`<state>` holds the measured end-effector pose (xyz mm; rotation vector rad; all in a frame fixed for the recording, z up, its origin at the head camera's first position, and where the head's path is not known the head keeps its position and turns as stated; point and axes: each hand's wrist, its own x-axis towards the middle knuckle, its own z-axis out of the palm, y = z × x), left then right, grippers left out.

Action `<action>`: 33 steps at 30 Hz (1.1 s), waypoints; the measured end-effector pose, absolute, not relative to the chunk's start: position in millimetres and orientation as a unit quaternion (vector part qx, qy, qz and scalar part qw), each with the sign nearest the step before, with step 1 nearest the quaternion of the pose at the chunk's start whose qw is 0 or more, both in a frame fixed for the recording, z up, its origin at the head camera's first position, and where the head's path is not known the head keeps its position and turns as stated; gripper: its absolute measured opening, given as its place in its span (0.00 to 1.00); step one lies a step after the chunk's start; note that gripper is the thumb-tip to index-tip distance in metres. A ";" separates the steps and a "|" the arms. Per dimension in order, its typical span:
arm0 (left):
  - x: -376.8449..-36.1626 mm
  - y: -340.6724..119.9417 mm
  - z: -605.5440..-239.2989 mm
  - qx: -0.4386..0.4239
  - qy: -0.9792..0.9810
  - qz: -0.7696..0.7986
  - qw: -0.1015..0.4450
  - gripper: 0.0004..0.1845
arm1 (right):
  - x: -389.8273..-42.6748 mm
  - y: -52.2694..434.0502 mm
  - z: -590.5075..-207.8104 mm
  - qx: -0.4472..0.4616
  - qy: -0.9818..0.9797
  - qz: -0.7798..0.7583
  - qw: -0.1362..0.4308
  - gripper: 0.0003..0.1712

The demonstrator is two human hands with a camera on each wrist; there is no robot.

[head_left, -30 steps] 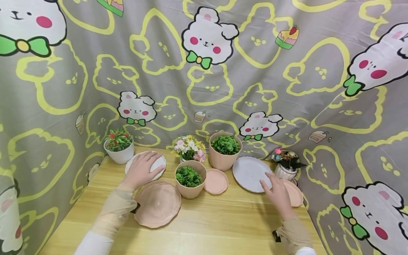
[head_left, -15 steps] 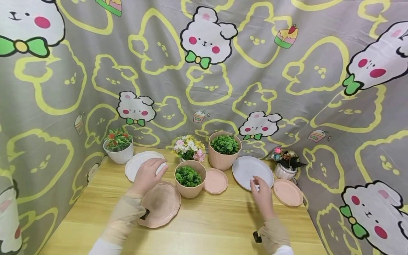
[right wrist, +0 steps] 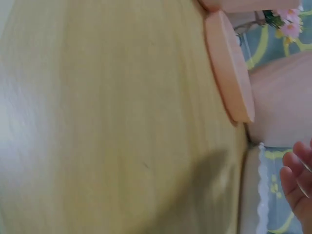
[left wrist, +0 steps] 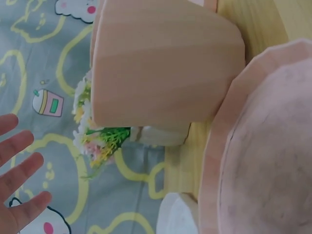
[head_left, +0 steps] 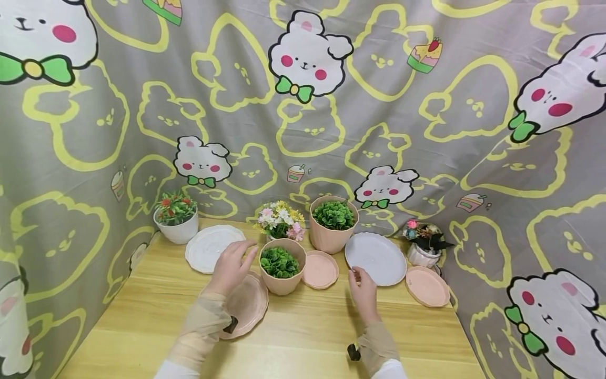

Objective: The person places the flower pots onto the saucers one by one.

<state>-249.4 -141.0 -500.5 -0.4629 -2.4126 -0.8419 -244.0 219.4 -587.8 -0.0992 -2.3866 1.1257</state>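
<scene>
Both hands, the left [head_left: 232, 268] and the right [head_left: 363, 295], are hovering released, grasping nothing. The small pink pot [head_left: 283, 268] is sitting at the desk's [head_left: 307, 337] centre, at the left hand's three o'clock; probably light, rigid, smooth, best gripped around its walls.

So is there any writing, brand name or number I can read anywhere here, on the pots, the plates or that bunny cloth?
None that can be read.
The backdrop cloth carries only pictures: bunnies, cakes and drink cups.
The small pink pot, the large pink pot, the white pot and the white plates show no label or mark in any view.
</scene>
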 end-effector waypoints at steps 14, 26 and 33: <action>-239.5 -136.2 -512.1 -0.132 -0.897 -0.336 0.256 0.13 | -255.2 189.7 -619.5 -0.084 -0.890 0.408 0.185 0.12; -230.0 -140.7 -515.8 -0.115 -0.894 -0.346 0.260 0.13 | -264.7 176.8 -616.5 -0.112 -0.901 0.383 0.172 0.15; -228.1 -145.8 -520.2 -0.115 -0.888 -0.348 0.277 0.12 | -264.2 178.0 -617.9 -0.113 -0.902 0.379 0.171 0.14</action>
